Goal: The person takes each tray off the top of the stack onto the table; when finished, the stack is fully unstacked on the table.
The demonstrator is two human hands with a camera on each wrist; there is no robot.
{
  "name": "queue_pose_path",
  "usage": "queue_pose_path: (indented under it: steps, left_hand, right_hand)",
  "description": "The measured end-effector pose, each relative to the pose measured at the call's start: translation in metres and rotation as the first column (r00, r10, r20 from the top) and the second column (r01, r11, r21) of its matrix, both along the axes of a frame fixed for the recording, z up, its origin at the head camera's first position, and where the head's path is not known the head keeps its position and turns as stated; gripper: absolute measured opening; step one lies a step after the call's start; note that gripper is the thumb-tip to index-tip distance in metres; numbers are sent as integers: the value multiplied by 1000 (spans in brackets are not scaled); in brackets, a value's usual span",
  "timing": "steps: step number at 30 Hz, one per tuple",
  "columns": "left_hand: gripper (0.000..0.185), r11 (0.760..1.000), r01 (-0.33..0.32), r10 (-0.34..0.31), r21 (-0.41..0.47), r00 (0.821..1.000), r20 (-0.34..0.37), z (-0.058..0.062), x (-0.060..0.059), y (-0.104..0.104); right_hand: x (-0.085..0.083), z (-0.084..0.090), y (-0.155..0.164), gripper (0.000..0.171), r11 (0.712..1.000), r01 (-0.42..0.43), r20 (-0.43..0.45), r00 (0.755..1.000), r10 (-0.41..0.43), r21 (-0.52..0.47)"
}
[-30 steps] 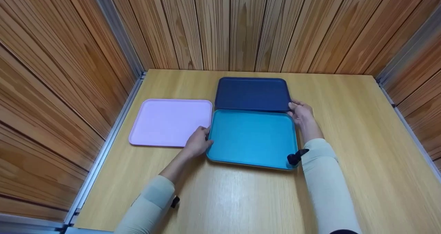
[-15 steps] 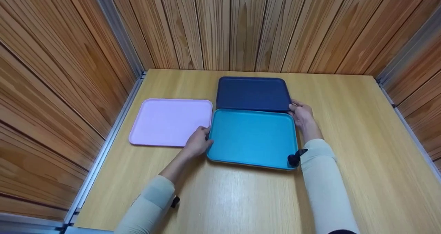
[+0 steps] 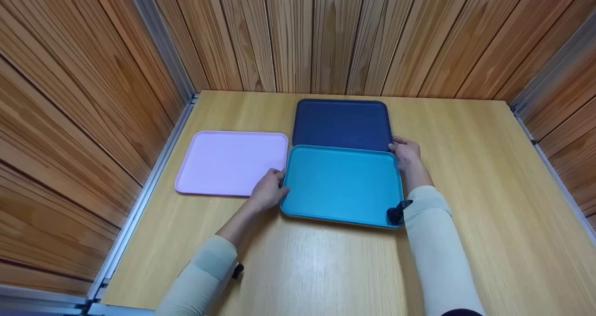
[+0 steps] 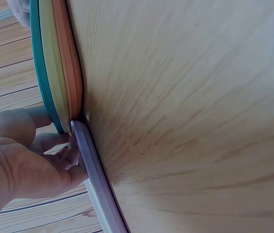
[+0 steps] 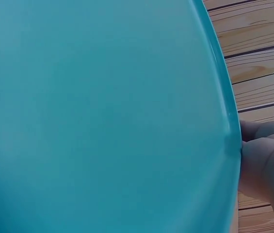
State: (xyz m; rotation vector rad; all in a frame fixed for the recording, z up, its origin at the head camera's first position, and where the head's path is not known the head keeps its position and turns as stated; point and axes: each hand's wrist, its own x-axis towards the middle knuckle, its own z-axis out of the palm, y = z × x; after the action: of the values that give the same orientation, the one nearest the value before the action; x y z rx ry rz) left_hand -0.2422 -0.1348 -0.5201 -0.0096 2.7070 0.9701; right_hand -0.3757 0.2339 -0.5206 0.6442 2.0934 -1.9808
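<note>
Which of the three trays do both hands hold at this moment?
The teal tray, nearest the person. The left hand grips its left edge and the right hand its far right corner. The pink tray and the navy tray lie flat, not gripped.

Under my fingers the teal tray [image 3: 342,185] looks like smooth, matt plastic; so do the pink tray [image 3: 230,162] and navy tray [image 3: 341,123]. The table [image 3: 465,190] is pale wood grain, faintly glossy.
</note>
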Motion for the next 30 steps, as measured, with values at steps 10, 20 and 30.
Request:
queue_pose_path:
  steps: [10,20,30]
  left_hand:
    - [61,1000,-12,12,25,1000,-4,2,0,4]
    - [61,1000,-15,15,23,1000,-8,3,0,3]
    - [60,1000,25,-26,-10,998,-53,0,2,0]
  right_hand:
    - [4,8,-2,46,992,58,-76,996,-49,115]
    - [11,7,9,48,999,39,-57,998,-38,18]
    - [20,9,18,51,995,-94,-14,995,94,-29]
